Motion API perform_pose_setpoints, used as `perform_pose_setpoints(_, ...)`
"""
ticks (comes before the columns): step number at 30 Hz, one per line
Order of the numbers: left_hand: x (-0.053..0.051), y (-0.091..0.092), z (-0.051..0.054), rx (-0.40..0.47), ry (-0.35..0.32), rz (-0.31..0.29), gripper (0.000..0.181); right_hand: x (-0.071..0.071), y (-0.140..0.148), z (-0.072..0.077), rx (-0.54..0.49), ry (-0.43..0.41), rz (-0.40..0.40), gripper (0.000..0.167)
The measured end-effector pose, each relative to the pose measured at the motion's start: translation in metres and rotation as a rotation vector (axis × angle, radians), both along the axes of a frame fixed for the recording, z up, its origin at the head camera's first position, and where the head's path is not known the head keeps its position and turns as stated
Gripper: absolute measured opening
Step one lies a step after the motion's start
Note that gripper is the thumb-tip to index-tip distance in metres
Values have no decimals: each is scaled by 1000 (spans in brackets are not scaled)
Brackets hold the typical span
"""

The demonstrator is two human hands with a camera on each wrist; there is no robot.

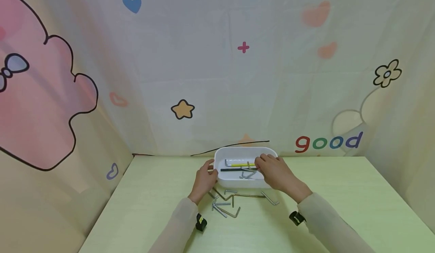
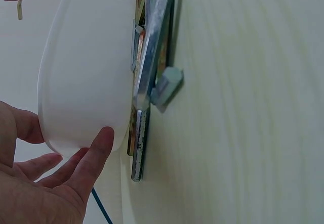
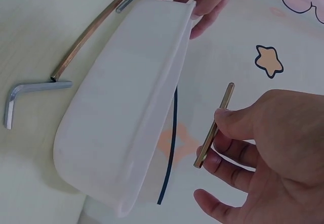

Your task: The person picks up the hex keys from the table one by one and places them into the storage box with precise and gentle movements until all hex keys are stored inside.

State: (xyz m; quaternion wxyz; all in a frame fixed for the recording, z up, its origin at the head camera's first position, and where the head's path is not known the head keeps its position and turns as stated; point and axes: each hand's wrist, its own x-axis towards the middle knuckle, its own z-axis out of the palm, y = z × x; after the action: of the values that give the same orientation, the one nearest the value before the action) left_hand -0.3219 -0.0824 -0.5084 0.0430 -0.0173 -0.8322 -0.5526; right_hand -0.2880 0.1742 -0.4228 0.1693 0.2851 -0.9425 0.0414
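Here, right grip [image 1: 273,171] pinching brass key [image 3: 208,139] above open tray [image 1: 244,184], left grip [image 1: 205,178] holding rim [image 1: 215,157]

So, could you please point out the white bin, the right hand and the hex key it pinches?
White bin [image 1: 244,184], head view: near outer wall.
Right hand [image 3: 281,143], right wrist view: its middle.
Hex key [image 3: 208,139], right wrist view: its straight shaft.

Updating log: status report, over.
Left grip holding white plastic bin. Right grip pinching golden L-shaped hex key. Loose silver, golden hex keys before bin.
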Motion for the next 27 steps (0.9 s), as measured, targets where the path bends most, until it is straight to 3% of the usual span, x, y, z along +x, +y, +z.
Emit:
perform_pose_setpoints(11,0,-1,-1,-7,19,-2,48,-20,-2,0,18,-50,-12,15)
perform_pose_setpoints(27,0,0,0,7,9,3,48,-49,-25,-6,76,-230,-51,6)
